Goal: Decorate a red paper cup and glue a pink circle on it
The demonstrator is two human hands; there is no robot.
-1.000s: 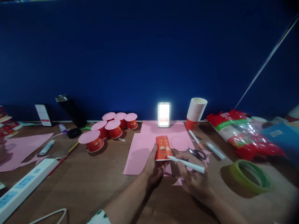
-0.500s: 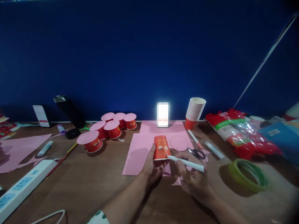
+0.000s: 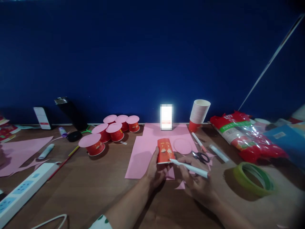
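Observation:
My left hand [image 3: 156,170] is closed round the side of a red paper cup [image 3: 165,149], which it holds upside down above the pink sheets. Gold and white drawings show on the cup's side. My right hand [image 3: 196,184] grips a white marker [image 3: 192,168], its tip against the cup's lower right near the rim. A pink paper disc [image 3: 182,146] lies just behind the marker, beside black-handled scissors [image 3: 201,156]. Pink sheets [image 3: 137,159] spread underneath the cup.
Several red cups topped with pink discs [image 3: 91,140] stand left. A cup stack [image 3: 199,114], a bagged cup pack [image 3: 238,130], a tape roll [image 3: 254,179] and a glue stick [image 3: 218,153] lie right. A lit phone [image 3: 166,117] stands behind; a power strip [image 3: 26,190] lies at lower left.
The marker tip has shifted very slightly left along the cup's lower side. Both hands keep their hold, and the other things stay in place.

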